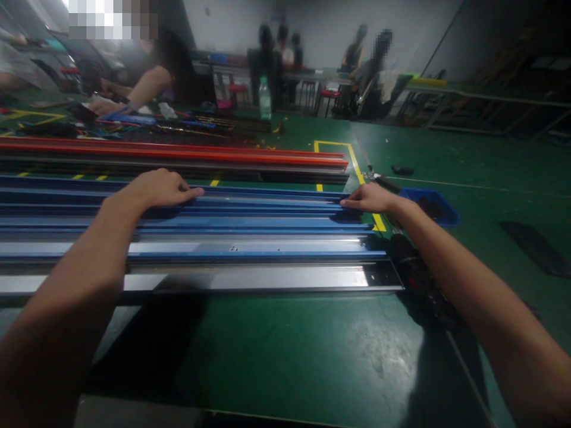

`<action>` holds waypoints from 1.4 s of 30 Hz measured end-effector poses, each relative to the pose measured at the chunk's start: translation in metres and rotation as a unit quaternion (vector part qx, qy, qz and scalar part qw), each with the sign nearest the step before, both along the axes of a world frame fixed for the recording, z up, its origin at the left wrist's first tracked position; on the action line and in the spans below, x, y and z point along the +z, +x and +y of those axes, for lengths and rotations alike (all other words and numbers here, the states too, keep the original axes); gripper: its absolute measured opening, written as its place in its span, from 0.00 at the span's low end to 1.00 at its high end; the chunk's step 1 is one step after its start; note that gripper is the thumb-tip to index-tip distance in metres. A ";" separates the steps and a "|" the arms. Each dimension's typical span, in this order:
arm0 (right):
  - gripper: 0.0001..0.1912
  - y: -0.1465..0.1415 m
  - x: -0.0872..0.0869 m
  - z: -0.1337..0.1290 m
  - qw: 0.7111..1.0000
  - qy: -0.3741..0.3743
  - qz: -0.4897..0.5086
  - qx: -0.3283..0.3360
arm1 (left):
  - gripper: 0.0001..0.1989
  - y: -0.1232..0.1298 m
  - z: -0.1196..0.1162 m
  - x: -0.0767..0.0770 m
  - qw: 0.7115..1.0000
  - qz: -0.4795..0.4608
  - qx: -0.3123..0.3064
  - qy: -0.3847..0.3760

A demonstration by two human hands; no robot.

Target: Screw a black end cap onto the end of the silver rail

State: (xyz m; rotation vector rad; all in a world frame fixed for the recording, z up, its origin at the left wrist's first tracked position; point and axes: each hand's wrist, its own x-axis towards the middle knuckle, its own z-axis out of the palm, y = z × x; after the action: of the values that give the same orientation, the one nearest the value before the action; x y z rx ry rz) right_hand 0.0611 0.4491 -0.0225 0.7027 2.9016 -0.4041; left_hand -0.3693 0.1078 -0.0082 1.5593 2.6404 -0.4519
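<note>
Long blue metal profiles (267, 222) lie side by side across the green table (285, 351). My left hand (163, 189) is closed over the far blue profiles, its thumb pointing right along them. Near their right ends, my right hand (366, 198) grips the edge of a blue profile between thumb and fingers. Closer to me is a silver channel (285, 278) with a dark right end. Beyond the blue ones lie red profiles (223, 153) and a dark one.
Right of the profiles are a blue tray (446, 205) with dark contents and a black power tool (417, 273) with a cord. A clear bottle (264, 101) stands at the back. Across the table, a person's arm (149, 86) reaches over wires; more people sit farther off.
</note>
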 end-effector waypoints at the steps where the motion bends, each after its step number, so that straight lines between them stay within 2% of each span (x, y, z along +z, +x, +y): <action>1: 0.36 0.000 0.000 0.000 1.000 -0.002 0.000 0.000 | 0.44 0.000 0.000 0.000 1.000 -0.001 0.001 0.003; 9: 0.35 0.000 0.002 -0.001 1.000 -0.009 -0.001 -0.004 | 0.42 0.003 0.002 0.002 1.000 -0.002 0.000 -0.010; 22: 0.35 0.000 0.001 0.001 1.000 -0.017 0.003 -0.010 | 0.40 0.001 -0.002 -0.006 1.000 -0.020 -0.003 0.002; 26: 0.34 0.001 0.000 -0.001 1.000 -0.006 0.015 0.011 | 0.38 -0.001 -0.002 -0.007 1.000 -0.031 -0.006 0.002; 30: 0.32 0.002 -0.004 0.001 0.995 -0.001 0.100 0.006 | 0.38 0.001 -0.003 -0.006 0.999 -0.038 -0.003 0.015; 33: 0.30 0.002 -0.009 0.008 0.971 -0.001 0.228 -0.076 | 0.38 0.004 -0.005 -0.005 0.999 -0.033 0.000 0.033; 36: 0.29 0.003 -0.013 0.017 0.945 0.020 0.294 -0.142 | 0.40 0.008 -0.007 -0.005 0.998 -0.024 -0.002 0.059; 38: 0.29 0.002 -0.018 0.022 0.939 0.041 0.310 -0.144 | 0.40 0.010 -0.007 -0.006 0.995 -0.010 0.015 0.097; 42: 0.39 -0.002 -0.033 0.027 0.939 0.053 0.329 -0.090 | 0.38 0.011 -0.004 -0.010 0.980 0.002 0.058 0.193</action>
State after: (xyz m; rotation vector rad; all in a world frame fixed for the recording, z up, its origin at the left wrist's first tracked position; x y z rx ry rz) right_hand 0.0590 0.4765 -0.0553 1.0203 3.5141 -0.6069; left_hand -0.3581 0.1042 -0.0182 1.4689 2.9322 0.0716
